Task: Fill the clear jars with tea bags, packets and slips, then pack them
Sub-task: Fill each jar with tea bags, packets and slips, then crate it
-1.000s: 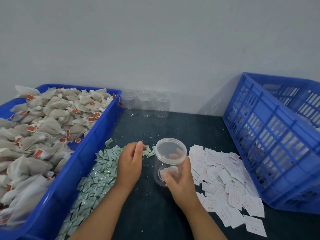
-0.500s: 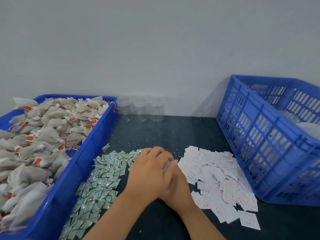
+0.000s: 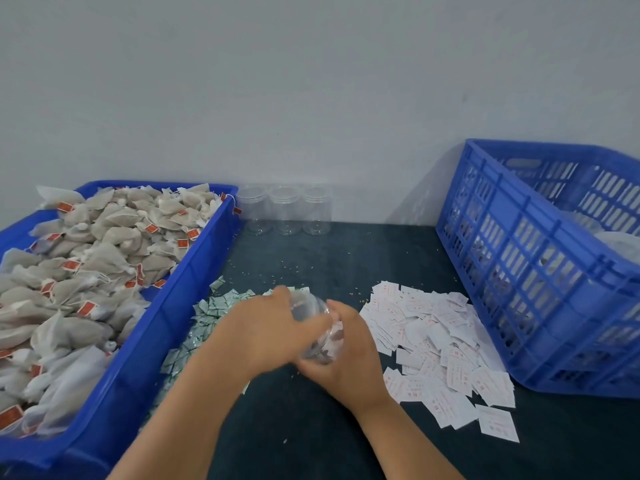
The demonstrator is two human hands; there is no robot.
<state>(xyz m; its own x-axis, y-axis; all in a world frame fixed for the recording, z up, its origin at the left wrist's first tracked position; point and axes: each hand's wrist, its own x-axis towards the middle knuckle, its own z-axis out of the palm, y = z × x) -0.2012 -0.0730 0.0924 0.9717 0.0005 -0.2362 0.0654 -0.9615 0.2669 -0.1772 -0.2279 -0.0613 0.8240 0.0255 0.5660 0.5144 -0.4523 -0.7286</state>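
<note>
A clear jar [image 3: 323, 336] is tilted between both hands at the middle of the dark table. My right hand [image 3: 341, 358] grips its body from below. My left hand [image 3: 273, 327] lies across its mouth, fingers over the opening, hiding most of the jar. Small green packets [image 3: 207, 310] lie in a heap left of the hands. White slips with red print [image 3: 436, 344] are spread on the right. Tea bags with red tags [image 3: 86, 265] fill the blue tray [image 3: 145, 344] on the left.
Three empty clear jars [image 3: 285, 214] stand in a row against the wall at the back. A tall blue slotted crate [image 3: 533, 278] sits at the right with pale items inside. Tiny crumbs dot the dark table [image 3: 311, 438].
The jar stood upright in my right hand with its mouth showing. My left hand came off the packets and moved over the jar's mouth, and the jar is now tilted.
</note>
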